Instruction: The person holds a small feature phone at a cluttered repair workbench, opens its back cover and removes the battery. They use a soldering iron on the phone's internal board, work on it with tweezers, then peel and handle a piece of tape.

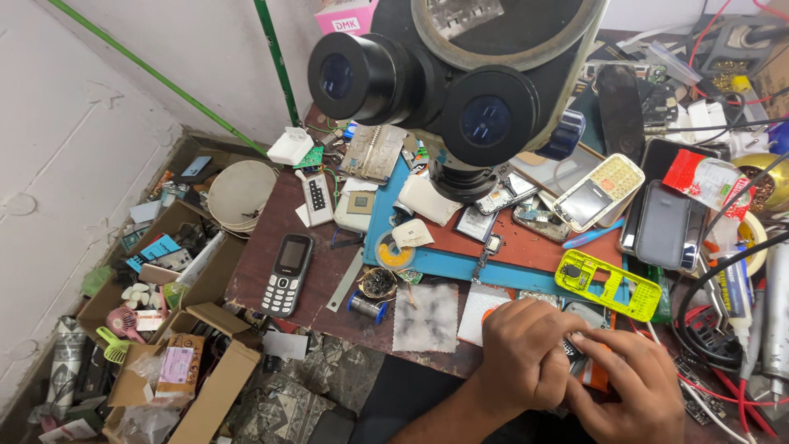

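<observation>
A cluttered brown workbench (271, 247) sits under a black stereo microscope (460, 90). At its near edge the left hand (522, 349) and right hand (629, 382) meet, both closed around a small dark device (573, 352), mostly hidden by fingers, its orange-edged part showing beneath. Just above lies a yellow-green phone frame (608, 285); a black keypad phone (286, 274) rests well apart, left
</observation>
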Demonstrator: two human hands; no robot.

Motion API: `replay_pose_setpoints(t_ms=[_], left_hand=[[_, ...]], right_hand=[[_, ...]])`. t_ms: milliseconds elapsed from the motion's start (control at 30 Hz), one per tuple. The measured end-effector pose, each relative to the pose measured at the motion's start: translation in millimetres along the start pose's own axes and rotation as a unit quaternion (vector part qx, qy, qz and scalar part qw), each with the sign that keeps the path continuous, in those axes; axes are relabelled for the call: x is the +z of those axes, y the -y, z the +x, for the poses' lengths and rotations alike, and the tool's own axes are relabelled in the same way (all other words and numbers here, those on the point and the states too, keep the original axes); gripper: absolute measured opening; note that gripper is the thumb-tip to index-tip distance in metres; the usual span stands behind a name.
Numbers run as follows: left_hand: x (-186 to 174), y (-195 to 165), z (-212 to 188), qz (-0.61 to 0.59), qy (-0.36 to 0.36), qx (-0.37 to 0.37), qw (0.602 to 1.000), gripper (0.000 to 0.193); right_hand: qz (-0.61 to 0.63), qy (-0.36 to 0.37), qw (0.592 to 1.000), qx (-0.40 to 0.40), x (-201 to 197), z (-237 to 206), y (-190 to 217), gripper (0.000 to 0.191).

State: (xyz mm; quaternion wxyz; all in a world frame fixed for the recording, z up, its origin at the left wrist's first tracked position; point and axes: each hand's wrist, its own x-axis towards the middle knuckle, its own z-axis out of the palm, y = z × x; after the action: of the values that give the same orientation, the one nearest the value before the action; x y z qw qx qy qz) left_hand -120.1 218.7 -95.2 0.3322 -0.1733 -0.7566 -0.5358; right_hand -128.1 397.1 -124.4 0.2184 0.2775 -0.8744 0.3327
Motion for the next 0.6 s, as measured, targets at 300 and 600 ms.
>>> replay_pose_setpoints(t_ms=[300,600], left_hand=[[-55.6,-12.8,42.3,0.053,-0.216,0.062,0.973,0.017],[-266.0,92.5,113.6,0.564,0.064,-0.389,0.726,0.027]], right_hand=[[-0.054,0.023,0.998,-0.023,7.3,3.0,7.3,0.060],[-0.033,0.015,0.998,-0.060,10.1,2.4,1.0,0.057]])
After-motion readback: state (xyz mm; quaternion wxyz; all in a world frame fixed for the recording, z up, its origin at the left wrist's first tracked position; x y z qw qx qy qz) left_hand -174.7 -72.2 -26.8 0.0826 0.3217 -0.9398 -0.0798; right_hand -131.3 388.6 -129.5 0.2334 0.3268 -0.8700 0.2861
